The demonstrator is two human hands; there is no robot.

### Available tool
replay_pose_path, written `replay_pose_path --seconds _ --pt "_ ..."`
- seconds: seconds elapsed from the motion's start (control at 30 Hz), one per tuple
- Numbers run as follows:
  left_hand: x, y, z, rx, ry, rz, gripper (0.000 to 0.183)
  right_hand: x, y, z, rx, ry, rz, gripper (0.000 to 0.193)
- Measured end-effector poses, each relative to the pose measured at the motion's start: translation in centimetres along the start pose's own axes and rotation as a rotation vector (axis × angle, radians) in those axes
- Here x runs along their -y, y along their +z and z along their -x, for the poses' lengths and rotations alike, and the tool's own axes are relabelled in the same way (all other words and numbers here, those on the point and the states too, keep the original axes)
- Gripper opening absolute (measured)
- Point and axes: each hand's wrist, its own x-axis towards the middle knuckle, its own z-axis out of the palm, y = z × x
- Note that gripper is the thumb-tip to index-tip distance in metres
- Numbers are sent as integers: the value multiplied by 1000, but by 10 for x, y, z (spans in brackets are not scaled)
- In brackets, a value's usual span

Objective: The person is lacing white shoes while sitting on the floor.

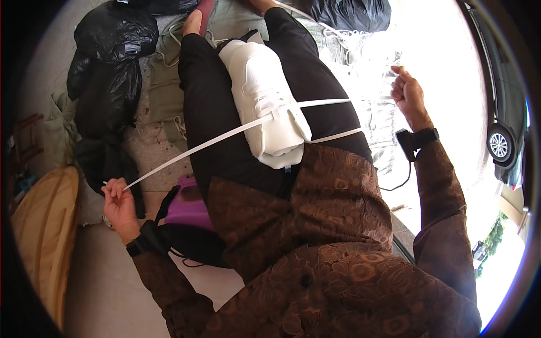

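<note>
A white sneaker (260,84) lies lengthwise between my thighs, its toe away from me and its heel near my lap. A flat white shoelace (197,147) crosses over its opening. At the left, my left hand (120,207) pinches one end, and the lace runs taut from there up to the shoe. Out to the right, my right hand (409,96) is raised with its fingers closed. The lace stretches toward it past my thigh, though glare washes out where they meet. A second white strand leaves the shoe's heel side toward the right.
Black plastic bags (115,34) are heaped at the far left, and another black bag (360,12) sits at the far right. Beside my left thigh is a purple plastic seat (189,205). A wooden board (48,236) stands at the left edge. A dark car (501,112) is outside.
</note>
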Motion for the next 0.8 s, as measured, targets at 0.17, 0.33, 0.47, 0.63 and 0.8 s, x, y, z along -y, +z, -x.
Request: replay_pose_path --seconds 0.17,0.33,0.47,0.63,0.8 --pt "150 69 33 -5 98 -1046 19 13 -11 2 -113 -4 -1 29" --pt "254 80 37 365 60 -1763 4 -18 77 118 501 -550 694 10" --pt "276 78 18 542 430 -2016 7 -30 109 159 641 -866 867 5" --pt "285 79 0 617 536 -2156 8 -36 118 148 545 -966 916 6" --pt "290 86 -3 703 555 -2209 12 -28 120 149 505 -457 670 8"
